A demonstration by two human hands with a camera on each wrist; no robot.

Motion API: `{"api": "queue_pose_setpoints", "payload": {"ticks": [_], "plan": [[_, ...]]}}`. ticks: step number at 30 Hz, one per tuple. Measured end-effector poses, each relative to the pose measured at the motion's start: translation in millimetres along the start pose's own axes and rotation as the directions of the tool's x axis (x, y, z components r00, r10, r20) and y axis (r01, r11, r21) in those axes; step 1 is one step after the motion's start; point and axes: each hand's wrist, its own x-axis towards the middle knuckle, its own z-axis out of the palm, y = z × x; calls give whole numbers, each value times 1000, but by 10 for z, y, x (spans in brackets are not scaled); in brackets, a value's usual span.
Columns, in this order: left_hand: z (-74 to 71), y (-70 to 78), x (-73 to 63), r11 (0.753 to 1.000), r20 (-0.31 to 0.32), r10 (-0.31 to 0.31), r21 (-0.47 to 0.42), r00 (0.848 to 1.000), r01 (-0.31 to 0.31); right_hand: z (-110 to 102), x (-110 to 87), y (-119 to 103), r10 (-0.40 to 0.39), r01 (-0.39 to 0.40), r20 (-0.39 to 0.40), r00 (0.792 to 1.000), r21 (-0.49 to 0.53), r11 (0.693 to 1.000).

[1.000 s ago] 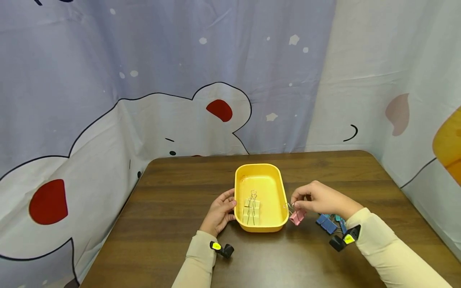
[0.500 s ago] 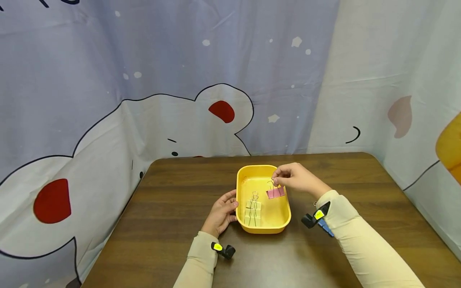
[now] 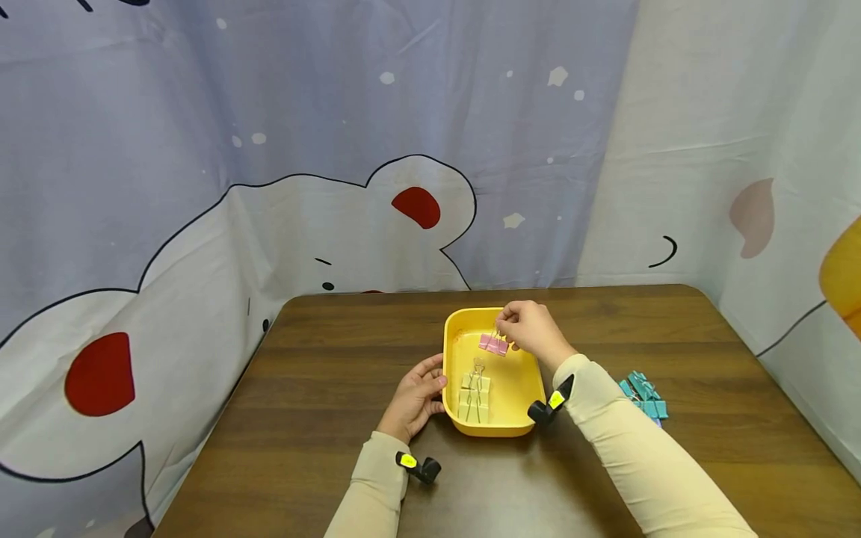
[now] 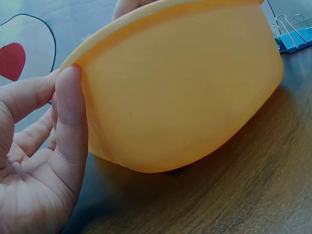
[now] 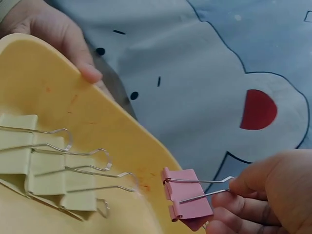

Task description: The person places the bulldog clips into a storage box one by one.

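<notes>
A yellow plastic tray stands on the table, held at its left rim by my left hand, thumb at the edge and fingers along the outer wall. My right hand pinches a pink binder clip by its wire handles. In the right wrist view the pink binder clip hangs over the tray's far inner side. Several pale yellow binder clips lie in a row along the tray's left side. The right wrist view shows these pale yellow clips overlapping, handles pointing the same way.
Several teal binder clips lie in a pile on the brown wooden table, right of the tray. A bit of blue shows beneath them, partly behind the right sleeve. A patterned curtain hangs behind the table.
My right hand has lifted the pink binder clip from beside the tray, over its right rim, to the far part inside. The teal clips have come into view. My left hand stays at the rim.
</notes>
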Motion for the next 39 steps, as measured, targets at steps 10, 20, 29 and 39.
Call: {"api": "queue_pose_setpoints", "payload": {"ticks": [10,20,29,39], "plan": [[-7,-8,13,1000,-7,1,-12,1000,-1,224,20,22,9,-9,5,1000,-106,994],[4,5,-12,1000,4,6,-23,1000,-6,384,43,69,-15,25,49,999,-201,979],[12,12,-11,1000,10,5,-24,1000,-5,453,60,93,14,4,74,997,-236,972],[9,9,-6,1000,9,4,-30,1000,-4,484,54,58,16,8,112,994,-211,977]]}}
